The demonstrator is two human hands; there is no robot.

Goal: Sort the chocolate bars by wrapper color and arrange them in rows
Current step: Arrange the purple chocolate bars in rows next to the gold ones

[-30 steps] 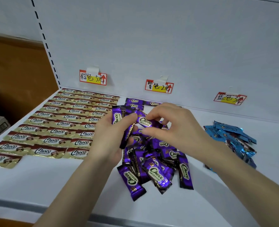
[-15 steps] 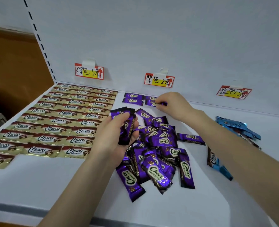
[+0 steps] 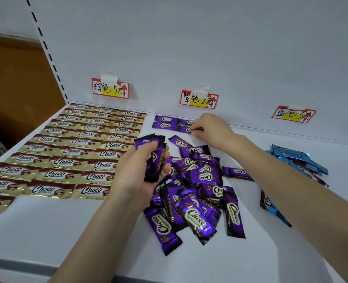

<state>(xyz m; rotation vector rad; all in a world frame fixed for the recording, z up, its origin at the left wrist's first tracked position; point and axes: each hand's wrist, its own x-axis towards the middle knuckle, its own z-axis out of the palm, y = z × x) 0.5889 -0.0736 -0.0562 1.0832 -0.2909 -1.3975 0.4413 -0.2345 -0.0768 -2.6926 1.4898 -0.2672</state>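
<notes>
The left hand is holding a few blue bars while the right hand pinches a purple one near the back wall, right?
Not quite. The head view shows the left hand gripping purple bars, not blue ones. The right hand does pinch a purple bar near the back wall.

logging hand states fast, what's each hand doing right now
Left hand: holding a stack of purple bars.
Right hand: fingers pinching a single purple bar in the back row.
</notes>
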